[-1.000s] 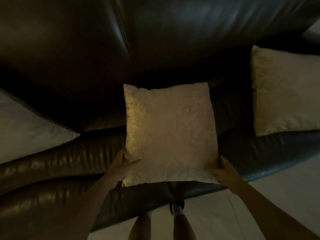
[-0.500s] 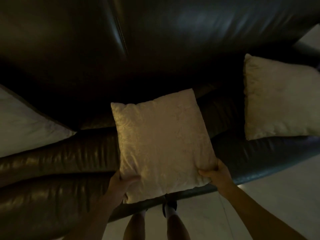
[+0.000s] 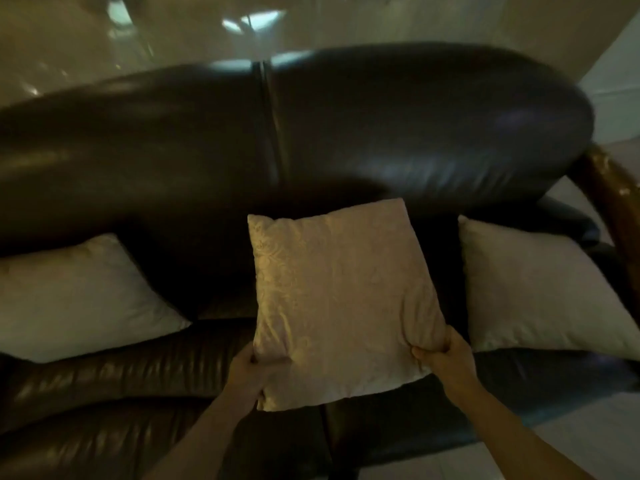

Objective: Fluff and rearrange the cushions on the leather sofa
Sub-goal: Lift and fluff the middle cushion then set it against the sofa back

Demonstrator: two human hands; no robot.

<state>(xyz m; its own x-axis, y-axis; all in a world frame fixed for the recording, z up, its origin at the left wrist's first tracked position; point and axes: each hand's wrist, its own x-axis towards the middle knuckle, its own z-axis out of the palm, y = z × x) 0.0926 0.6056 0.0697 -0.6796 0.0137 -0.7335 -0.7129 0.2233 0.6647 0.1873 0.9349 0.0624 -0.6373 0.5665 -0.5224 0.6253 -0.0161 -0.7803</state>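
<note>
Cushions sit in a row on the dark leather sofa [image 3: 346, 140]: the middle cushion [image 3: 339, 299] is in the center of the frame, held up off the seat, with the left hand [image 3: 247, 370] gripping its lower left corner and the right hand [image 3: 446, 356] squeezing its lower right edge. It tilts a bit, so it could slip from those small grips and fall to the floor at the bottom of the frame. It could also bump the left cushion [image 3: 76, 296] or the right cushion [image 3: 540, 289] and knock one crooked

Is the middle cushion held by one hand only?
No: the left hand and right hand each grip a lower corner of the middle cushion.
</note>
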